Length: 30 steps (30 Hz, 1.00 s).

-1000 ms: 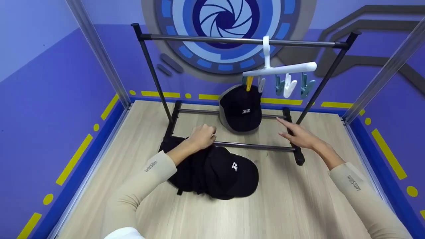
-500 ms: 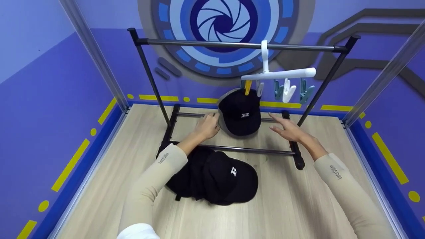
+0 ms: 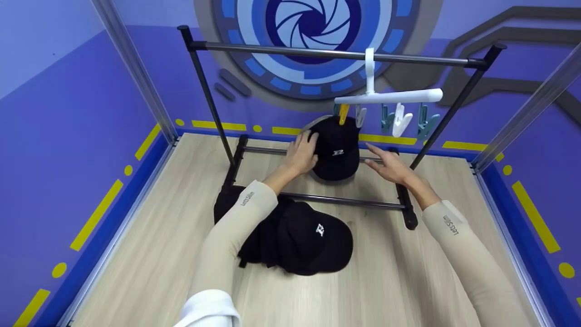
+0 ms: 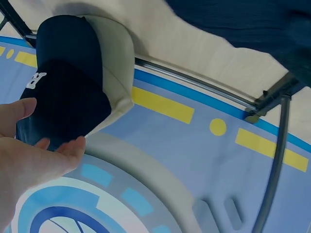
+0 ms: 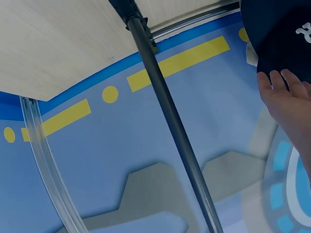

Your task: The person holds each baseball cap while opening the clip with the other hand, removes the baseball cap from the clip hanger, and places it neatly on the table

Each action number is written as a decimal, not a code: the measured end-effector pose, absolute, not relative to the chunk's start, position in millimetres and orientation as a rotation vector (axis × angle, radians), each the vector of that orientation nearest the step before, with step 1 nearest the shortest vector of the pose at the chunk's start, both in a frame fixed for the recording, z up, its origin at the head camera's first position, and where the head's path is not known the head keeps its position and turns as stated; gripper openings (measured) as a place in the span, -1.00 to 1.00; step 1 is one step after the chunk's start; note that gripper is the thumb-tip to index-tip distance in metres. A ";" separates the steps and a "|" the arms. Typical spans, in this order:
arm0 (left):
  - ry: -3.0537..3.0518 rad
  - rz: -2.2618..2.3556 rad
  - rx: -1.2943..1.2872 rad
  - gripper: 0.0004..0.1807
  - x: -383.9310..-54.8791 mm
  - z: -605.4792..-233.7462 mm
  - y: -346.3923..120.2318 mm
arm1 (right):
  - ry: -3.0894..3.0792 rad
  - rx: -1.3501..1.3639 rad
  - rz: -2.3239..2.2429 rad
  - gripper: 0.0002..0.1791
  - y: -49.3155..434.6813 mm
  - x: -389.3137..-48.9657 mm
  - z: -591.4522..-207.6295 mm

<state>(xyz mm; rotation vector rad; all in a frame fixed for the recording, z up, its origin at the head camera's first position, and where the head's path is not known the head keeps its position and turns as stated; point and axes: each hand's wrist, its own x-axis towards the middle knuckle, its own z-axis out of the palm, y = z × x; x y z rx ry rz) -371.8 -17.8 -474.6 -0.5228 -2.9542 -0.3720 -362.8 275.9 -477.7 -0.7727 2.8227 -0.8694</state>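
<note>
A black cap [image 3: 337,154] with a white letter and a lighter grey back part hangs below a yellow clothespin [image 3: 343,114] on the white hanger [image 3: 390,96]. My left hand [image 3: 301,153] is at this cap's left side, fingertips against or very near it; contact is hard to tell. In the left wrist view its thumb and fingers are spread in front of the cap. To the right of the cap, my right hand [image 3: 391,167] is held with fingers extended, holding nothing. Several black caps [image 3: 295,236] lie stacked on their sides on the wooden surface, under my left forearm.
The dark metal rack [image 3: 281,50] carries the hanger on its top bar. More clothespins [image 3: 401,120], white, grey and green, dangle from the hanger. A low crossbar [image 3: 340,200] runs between the feet. Blue-purple panels [image 3: 68,150] enclose the wooden surface [image 3: 154,272].
My left hand has moved forward and right, from above the stacked caps to the hanging cap's side. My right hand has come slightly left towards that cap.
</note>
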 end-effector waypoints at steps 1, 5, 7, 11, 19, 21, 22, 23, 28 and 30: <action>-2.956 -0.370 -0.517 -0.26 -374.0 -473.5 -14.0 | 2.829 -0.788 -0.881 -0.35 275.4 -363.0 -478.5; -2.981 -0.376 -0.500 -0.17 -382.6 -464.7 0.1 | 2.855 -0.814 -0.900 -0.37 275.4 -364.7 -482.0; -2.990 -0.393 -0.505 -0.15 -386.1 -458.9 5.9 | 2.856 -0.796 -0.899 -0.37 276.2 -365.4 -483.9; -3.018 -0.457 -0.499 -0.16 -392.6 -451.1 15.2 | 2.848 -0.775 -0.893 -0.37 276.3 -366.3 -486.2; -3.043 -0.646 -0.464 -0.21 -401.9 -449.0 28.6 | 2.900 -0.752 -0.870 -0.38 272.6 -369.1 -479.4; -3.023 -0.627 -0.442 -0.24 -403.7 -449.3 31.1 | 2.894 -0.735 -0.872 -0.38 273.3 -369.4 -476.4; -3.011 -0.604 -0.424 -0.27 -404.4 -449.2 32.2 | 2.891 -0.730 -0.872 -0.38 273.6 -369.6 -475.0; -2.997 -0.585 -0.404 -0.31 -405.0 -448.7 33.3 | 2.886 -0.726 -0.877 -0.37 274.1 -369.6 -473.7; -2.929 -0.532 -0.282 -0.48 -404.2 -446.4 37.3 | 2.891 -0.723 -0.890 -0.38 275.6 -369.1 -469.8; -2.907 -0.553 -0.276 -0.53 -403.1 -446.7 38.5 | 2.900 -0.720 -0.904 -0.39 275.8 -369.1 -469.5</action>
